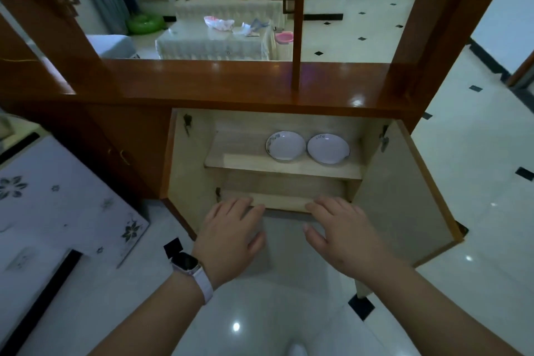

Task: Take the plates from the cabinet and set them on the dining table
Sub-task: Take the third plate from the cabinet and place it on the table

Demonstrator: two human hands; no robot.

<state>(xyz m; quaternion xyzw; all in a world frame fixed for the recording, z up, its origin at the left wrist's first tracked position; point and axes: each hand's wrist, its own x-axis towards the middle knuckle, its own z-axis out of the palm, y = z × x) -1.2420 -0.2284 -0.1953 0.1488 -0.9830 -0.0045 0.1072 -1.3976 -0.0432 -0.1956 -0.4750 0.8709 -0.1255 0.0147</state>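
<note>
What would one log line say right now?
cabinet: doors open | left plate, right plate: side by side on upper shelf, untouched | left hand: open, empty | right hand: open, empty

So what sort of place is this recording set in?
Likely a home's dining or living area: a wooden cabinet with two plates on its shelf, a cloth-covered table beyond, and a glossy tiled floor.

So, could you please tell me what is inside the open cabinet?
A left plate and a right plate, both white, sit side by side on the upper shelf. The lower shelf is mostly covered by the upper one.
</note>
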